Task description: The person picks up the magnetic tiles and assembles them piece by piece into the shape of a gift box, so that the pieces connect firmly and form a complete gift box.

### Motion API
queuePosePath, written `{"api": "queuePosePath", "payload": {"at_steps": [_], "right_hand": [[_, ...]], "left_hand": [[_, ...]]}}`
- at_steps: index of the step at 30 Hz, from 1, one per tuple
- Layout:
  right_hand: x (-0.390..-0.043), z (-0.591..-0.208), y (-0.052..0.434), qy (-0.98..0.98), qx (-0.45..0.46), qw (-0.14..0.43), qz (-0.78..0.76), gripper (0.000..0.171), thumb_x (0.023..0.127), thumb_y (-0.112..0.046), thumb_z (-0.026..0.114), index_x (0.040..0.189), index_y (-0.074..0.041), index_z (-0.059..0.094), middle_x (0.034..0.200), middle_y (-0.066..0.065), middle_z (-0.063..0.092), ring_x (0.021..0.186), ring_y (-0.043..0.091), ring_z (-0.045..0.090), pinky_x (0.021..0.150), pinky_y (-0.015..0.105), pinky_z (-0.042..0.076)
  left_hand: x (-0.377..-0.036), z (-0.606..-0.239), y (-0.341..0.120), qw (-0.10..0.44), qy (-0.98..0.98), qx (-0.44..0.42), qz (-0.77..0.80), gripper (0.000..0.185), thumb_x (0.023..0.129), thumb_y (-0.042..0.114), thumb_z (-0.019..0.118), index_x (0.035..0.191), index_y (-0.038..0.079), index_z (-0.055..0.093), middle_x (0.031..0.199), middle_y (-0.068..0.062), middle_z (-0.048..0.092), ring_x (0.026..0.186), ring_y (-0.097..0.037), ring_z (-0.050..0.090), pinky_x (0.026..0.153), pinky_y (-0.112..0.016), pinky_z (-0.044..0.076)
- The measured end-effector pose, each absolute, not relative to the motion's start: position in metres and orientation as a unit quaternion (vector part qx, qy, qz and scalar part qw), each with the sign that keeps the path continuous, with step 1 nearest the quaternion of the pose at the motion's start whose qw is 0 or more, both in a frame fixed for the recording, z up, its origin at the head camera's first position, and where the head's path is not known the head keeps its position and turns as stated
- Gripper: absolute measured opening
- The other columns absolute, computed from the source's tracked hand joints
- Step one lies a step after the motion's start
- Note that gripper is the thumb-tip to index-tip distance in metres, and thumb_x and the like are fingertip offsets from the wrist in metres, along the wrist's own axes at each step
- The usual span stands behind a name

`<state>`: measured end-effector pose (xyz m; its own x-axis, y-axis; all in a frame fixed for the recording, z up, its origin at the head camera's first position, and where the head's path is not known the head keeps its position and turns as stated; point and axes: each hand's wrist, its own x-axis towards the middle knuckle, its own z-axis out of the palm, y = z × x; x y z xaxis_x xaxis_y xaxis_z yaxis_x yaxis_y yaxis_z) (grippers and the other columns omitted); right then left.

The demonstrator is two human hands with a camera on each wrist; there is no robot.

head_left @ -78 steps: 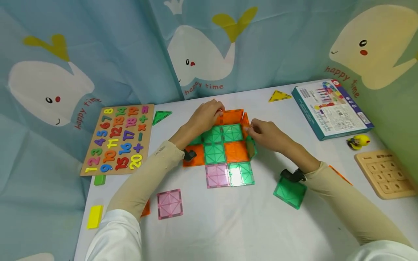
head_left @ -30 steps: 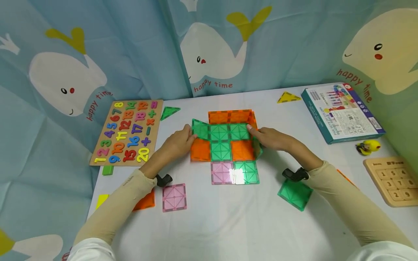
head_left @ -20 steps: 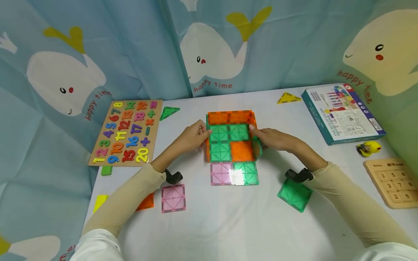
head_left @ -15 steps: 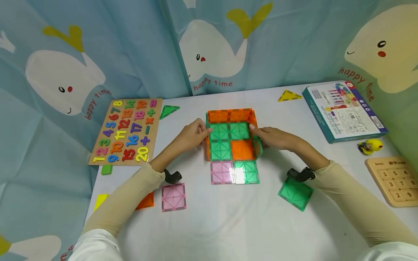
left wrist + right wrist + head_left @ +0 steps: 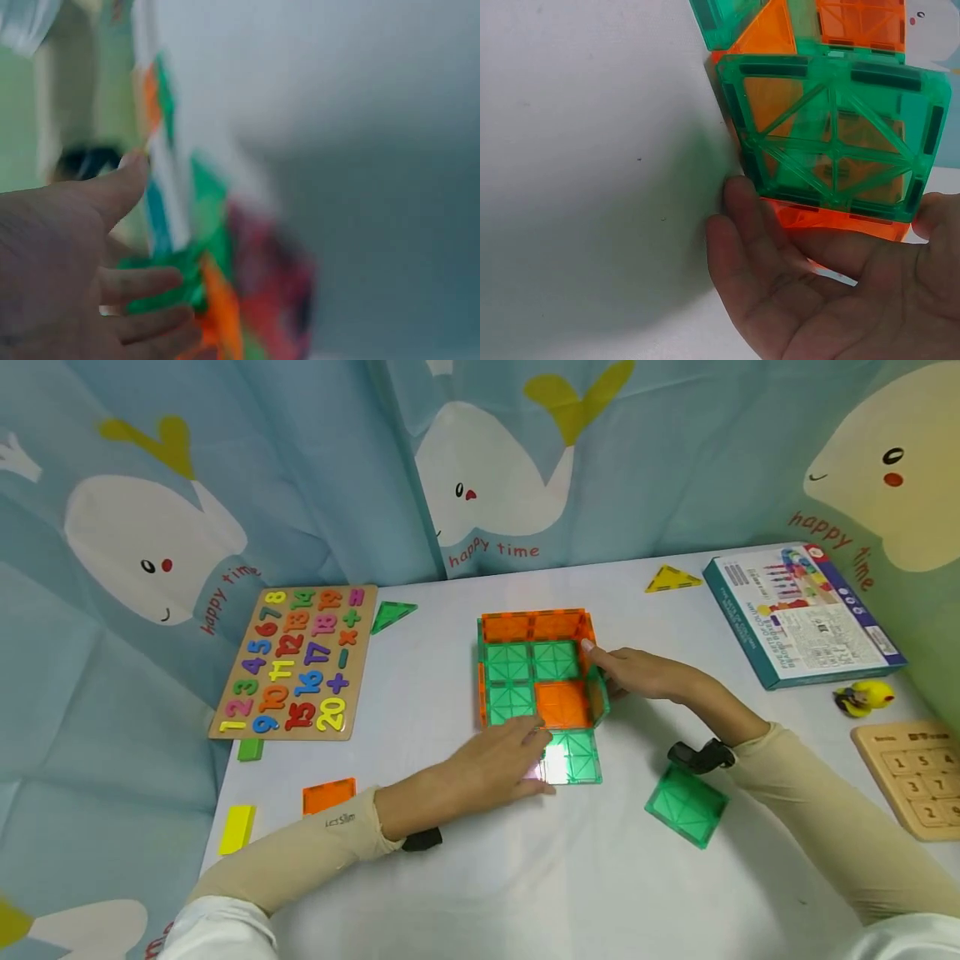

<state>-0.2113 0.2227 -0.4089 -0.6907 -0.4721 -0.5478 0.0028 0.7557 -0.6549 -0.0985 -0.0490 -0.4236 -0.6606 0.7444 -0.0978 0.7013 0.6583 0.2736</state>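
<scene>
Midway across the tabletop (image 5: 570, 877) stands a walled tile structure (image 5: 534, 627), flat tiles (image 5: 582, 758) running out before it. The left hand (image 5: 483, 768) lies over those, touching or not I can't quite tell; the right hand (image 5: 637, 675) is at the right wall (image 5: 597, 695). Left sits the number board (image 5: 293, 664), two blocks (image 5: 237, 829) before it. Far right, back to front: flat box (image 5: 806, 618), toy figure (image 5: 864, 697), number tray (image 5: 870, 752). A curtain (image 5: 337, 485) hangs behind.
</scene>
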Motion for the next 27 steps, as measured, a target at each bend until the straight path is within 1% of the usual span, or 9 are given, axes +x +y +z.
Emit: {"api": "queuePosePath", "payload": {"at_steps": [2,3,5,10,11,15,18,22,27], "right_hand": [[-0.212,-0.409,0.221,0.856,-0.142,0.371,-0.330,0.092,0.113,-0.059,0.013,0.151,0.021,0.037,0.152,0.042,0.045,0.126,0.050,0.064,0.114,0.064,0.043],[-0.213,-0.408,0.220,0.855,-0.145,0.371,-0.332,0.091,0.113,-0.058,0.013,0.150,0.021,0.039,0.151,0.042,0.046,0.125,0.050,0.064,0.112,0.062,0.046],[-0.213,-0.409,0.218,0.855,-0.148,0.367,-0.335,0.090,0.113,-0.057,0.014,0.149,0.021,0.041,0.149,0.042,0.047,0.125,0.049,0.063,0.109,0.059,0.050],[-0.212,-0.409,0.220,0.861,-0.141,0.364,-0.326,0.091,0.113,-0.060,0.015,0.150,0.020,0.038,0.148,0.041,0.049,0.123,0.049,0.065,0.113,0.064,0.045],[-0.211,-0.409,0.221,0.861,-0.141,0.368,-0.323,0.091,0.113,-0.060,0.014,0.148,0.019,0.041,0.148,0.041,0.049,0.123,0.049,0.065,0.113,0.064,0.044],[-0.210,-0.410,0.228,0.861,-0.142,0.373,-0.314,0.089,0.113,-0.058,0.014,0.147,0.019,0.044,0.147,0.041,0.050,0.120,0.047,0.068,0.110,0.062,0.049],[-0.211,-0.409,0.229,0.861,-0.147,0.373,-0.311,0.089,0.113,-0.059,0.016,0.147,0.018,0.045,0.143,0.040,0.054,0.117,0.045,0.069,0.106,0.059,0.053],[-0.215,-0.408,0.228,0.863,-0.153,0.374,-0.303,0.088,0.113,-0.059,0.017,0.147,0.017,0.046,0.136,0.037,0.058,0.115,0.045,0.070,0.104,0.058,0.055],[-0.216,-0.409,0.227,0.861,-0.154,0.373,-0.310,0.087,0.113,-0.059,0.017,0.146,0.016,0.047,0.137,0.036,0.057,0.119,0.048,0.067,0.104,0.059,0.054]], "left_hand": [[-0.088,-0.434,-0.042,0.123,0.900,0.417,0.031,0.076,0.102,0.061,0.058,0.153,0.007,0.047,0.162,-0.015,0.043,0.149,-0.028,0.044,0.123,-0.034,0.039],[-0.084,-0.438,-0.040,0.122,0.898,0.422,-0.006,0.081,0.102,0.064,0.056,0.158,0.008,0.042,0.167,-0.015,0.037,0.154,-0.029,0.038,0.126,-0.035,0.034],[-0.080,-0.445,-0.037,0.108,0.897,0.423,-0.063,0.086,0.101,0.066,0.053,0.164,0.010,0.036,0.171,-0.014,0.031,0.157,-0.029,0.034,0.128,-0.035,0.030],[-0.078,-0.453,-0.033,0.043,0.894,0.428,-0.121,0.075,0.105,0.062,0.050,0.161,0.014,0.041,0.165,-0.011,0.040,0.150,-0.026,0.044,0.122,-0.031,0.040],[-0.078,-0.454,-0.032,0.035,0.894,0.430,-0.122,0.072,0.106,0.060,0.049,0.161,0.014,0.041,0.163,-0.011,0.041,0.148,-0.025,0.046,0.120,-0.030,0.042],[-0.079,-0.459,-0.028,0.005,0.897,0.426,-0.117,0.068,0.106,0.060,0.050,0.160,0.018,0.042,0.159,-0.008,0.045,0.144,-0.024,0.050,0.113,-0.031,0.049],[-0.080,-0.462,-0.028,0.005,0.902,0.412,-0.129,0.073,0.106,0.062,0.047,0.164,0.020,0.038,0.162,-0.006,0.044,0.147,-0.023,0.048,0.112,-0.032,0.050],[-0.081,-0.460,-0.029,0.031,0.904,0.403,-0.138,0.076,0.107,0.062,0.044,0.168,0.020,0.030,0.166,-0.007,0.039,0.150,-0.023,0.045,0.114,-0.034,0.049],[-0.083,-0.457,-0.027,0.054,0.904,0.399,-0.144,0.075,0.107,0.061,0.044,0.169,0.019,0.029,0.169,-0.007,0.036,0.152,-0.023,0.042,0.115,-0.035,0.048]]}}
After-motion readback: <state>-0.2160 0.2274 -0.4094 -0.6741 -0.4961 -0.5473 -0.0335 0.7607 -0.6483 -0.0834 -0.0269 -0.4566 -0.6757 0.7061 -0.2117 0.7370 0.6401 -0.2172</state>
